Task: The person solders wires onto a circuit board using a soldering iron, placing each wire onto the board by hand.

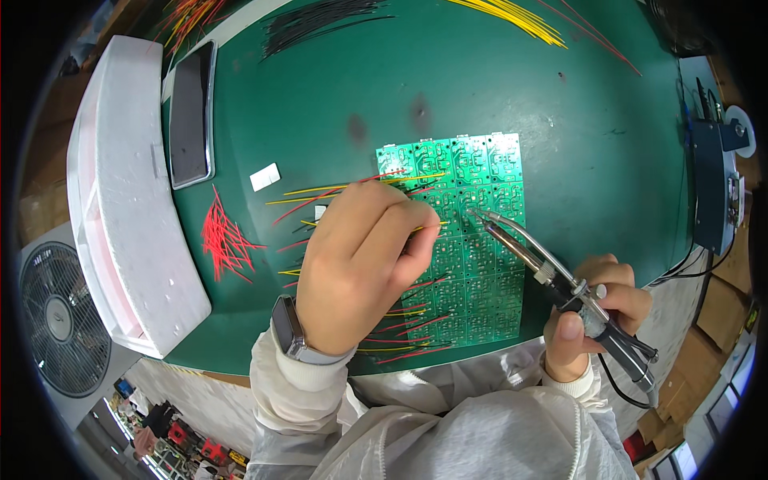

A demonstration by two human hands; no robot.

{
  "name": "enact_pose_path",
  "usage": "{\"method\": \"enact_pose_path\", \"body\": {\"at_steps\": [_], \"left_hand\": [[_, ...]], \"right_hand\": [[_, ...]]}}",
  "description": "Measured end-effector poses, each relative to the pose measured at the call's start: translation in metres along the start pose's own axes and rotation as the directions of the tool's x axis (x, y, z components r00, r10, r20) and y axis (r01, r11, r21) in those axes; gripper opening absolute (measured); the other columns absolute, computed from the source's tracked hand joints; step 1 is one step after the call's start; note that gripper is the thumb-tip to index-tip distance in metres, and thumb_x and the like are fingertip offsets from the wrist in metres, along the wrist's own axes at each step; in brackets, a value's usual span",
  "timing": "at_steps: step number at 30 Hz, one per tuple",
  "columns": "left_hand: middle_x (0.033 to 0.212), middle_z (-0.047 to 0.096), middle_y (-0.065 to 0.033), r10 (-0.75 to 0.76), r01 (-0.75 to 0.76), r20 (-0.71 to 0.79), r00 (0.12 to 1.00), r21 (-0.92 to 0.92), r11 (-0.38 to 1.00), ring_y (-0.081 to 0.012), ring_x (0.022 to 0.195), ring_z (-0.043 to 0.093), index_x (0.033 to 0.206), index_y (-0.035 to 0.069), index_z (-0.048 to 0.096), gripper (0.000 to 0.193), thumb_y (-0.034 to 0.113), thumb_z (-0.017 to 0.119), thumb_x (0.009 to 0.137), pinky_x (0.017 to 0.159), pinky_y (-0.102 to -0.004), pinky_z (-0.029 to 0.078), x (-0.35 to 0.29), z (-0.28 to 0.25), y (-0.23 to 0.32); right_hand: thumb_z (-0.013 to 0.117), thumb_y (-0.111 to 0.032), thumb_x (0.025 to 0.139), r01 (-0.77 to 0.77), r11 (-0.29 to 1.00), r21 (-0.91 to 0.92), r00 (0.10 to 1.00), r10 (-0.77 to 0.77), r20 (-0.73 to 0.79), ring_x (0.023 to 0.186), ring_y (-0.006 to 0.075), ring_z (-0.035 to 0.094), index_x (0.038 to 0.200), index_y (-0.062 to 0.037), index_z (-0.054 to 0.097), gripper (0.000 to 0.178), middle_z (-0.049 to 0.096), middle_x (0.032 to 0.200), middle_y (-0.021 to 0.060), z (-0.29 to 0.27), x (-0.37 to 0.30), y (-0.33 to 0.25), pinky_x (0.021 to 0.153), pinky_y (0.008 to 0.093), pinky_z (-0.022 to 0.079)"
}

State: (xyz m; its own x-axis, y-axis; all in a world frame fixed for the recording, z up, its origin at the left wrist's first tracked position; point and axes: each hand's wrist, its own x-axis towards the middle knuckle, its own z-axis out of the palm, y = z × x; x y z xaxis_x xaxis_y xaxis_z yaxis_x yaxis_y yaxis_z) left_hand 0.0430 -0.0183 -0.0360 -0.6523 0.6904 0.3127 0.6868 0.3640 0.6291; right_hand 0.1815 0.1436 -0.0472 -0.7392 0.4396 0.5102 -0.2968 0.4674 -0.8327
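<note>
A green panel of circuit boards (484, 288) lies on the green work mat, with red, yellow and black wires along its left side. Over that left side, my left hand (360, 248) pinches a thin yellow wire (419, 228) between thumb and forefinger; most of this wire is hidden by the hand. My right hand (604, 308) grips a soldering iron (516, 246) with a curved metal feed tube along it. The iron's tip points at the middle of the panel, just right of my left fingertips. Whether it touches the board I cannot tell.
Left of the panel are a pile of short red wires (226, 238), a small white block (265, 177), a phone (192, 116) and a white foam box (140, 208). Black wires (316, 22) and yellow wires (516, 20) lie at the back. A dark machine with a spool (714, 176) stands right.
</note>
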Motion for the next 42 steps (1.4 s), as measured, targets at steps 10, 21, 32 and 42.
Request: {"method": "enact_pose_path", "body": {"at_steps": [10,21,32,42], "left_hand": [[0.072,0.052,-0.0058,0.047,-0.046,-0.02,0.999,0.044,0.998,-0.0189,0.064,0.052,0.075,0.003,0.057,0.021,-0.007,0.065,0.058,0.054,-0.0281,0.042,-0.0008,0.0043,-0.0018],[0.072,0.052,-0.0051,0.058,-0.056,-0.033,0.998,0.061,0.997,-0.0187,0.063,0.052,0.075,0.004,0.057,0.022,-0.007,0.065,0.057,0.053,-0.0282,0.042,-0.0026,0.0069,-0.0027],[0.071,0.051,-0.005,0.067,-0.064,-0.035,0.997,0.076,0.995,-0.0187,0.062,0.051,0.074,0.004,0.057,0.023,-0.007,0.065,0.056,0.052,-0.0283,0.041,-0.0028,0.0093,-0.0011],[0.071,0.051,-0.0055,0.093,-0.089,-0.045,0.995,0.075,0.993,-0.0198,0.062,0.051,0.074,0.004,0.056,0.023,-0.007,0.064,0.055,0.051,-0.0293,0.04,-0.003,0.0093,-0.0024]], "right_hand": [[0.066,-0.016,0.065,0.003,1.0,-0.019,0.998,-0.002,0.064,0.048,0.0126,0.039,0.086,-0.0067,0.036,0.038,0.044,0.067,0.0063,0.0013,0.0019,-0.0023,0.045,0.0257,0.034],[0.067,-0.014,0.065,0.015,1.0,0.011,0.999,-0.015,0.052,0.047,0.0119,0.039,0.085,-0.0059,0.037,0.037,0.044,0.067,0.0063,0.0042,0.0013,0.0005,0.044,0.0247,0.034],[0.067,-0.013,0.065,0.01,1.0,0.011,0.998,-0.011,0.059,0.047,0.0119,0.039,0.085,-0.0059,0.037,0.036,0.044,0.066,0.006,0.006,0.002,-0.0001,0.043,0.024,0.033],[0.067,-0.012,0.064,0.008,1.0,0.014,0.998,-0.009,0.06,0.048,0.012,0.039,0.085,-0.0056,0.039,0.036,0.044,0.067,0.006,0.0065,0.0017,-0.0013,0.044,0.0242,0.033]]}}
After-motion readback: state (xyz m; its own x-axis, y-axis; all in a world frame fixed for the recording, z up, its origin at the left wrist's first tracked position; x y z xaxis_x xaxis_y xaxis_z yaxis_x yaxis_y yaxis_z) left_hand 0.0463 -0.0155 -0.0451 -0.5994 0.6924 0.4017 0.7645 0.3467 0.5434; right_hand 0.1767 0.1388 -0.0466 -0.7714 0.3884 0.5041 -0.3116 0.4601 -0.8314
